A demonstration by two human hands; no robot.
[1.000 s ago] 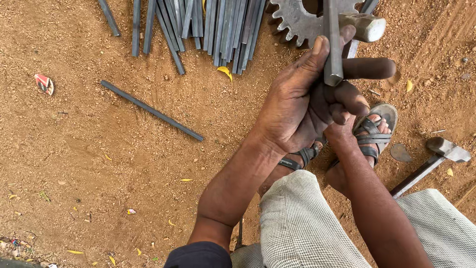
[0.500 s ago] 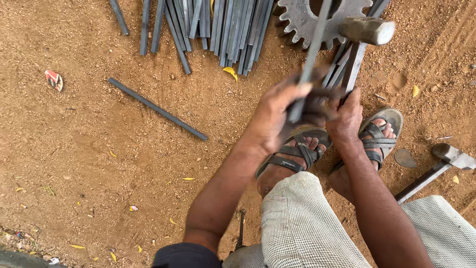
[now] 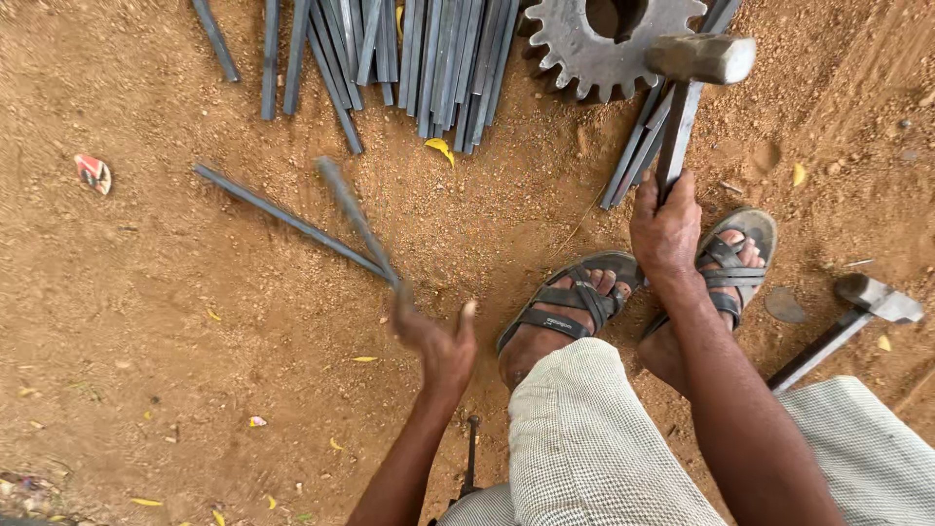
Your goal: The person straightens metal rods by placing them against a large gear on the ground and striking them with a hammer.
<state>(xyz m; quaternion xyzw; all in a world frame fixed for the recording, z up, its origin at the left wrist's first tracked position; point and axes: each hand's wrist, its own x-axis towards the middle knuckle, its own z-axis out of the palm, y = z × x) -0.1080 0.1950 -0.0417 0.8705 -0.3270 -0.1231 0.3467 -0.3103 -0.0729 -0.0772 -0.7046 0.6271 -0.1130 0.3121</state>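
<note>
My left hand (image 3: 433, 336) is blurred with motion low in the middle. Its fingers are on the near end of a thin grey metal rod (image 3: 358, 222) that slants up and left above the dirt, and its thumb sticks out. My right hand (image 3: 667, 229) grips the handle of a hammer (image 3: 699, 58) whose head hangs over a large toothed steel gear (image 3: 575, 49) at the top. Both my sandalled feet (image 3: 570, 307) rest on the ground just below the right hand.
A pile of grey metal rods (image 3: 429, 58) lies at the top centre, with a few more beside the gear. One loose rod (image 3: 273, 212) lies on the dirt at left. A second hammer (image 3: 862, 302) lies at the right. Red scrap (image 3: 93, 172) sits far left.
My left hand has swung from in front of the gear down to the left, taking the rod with it. The right hand now holds the hammer alone, by its handle.
</note>
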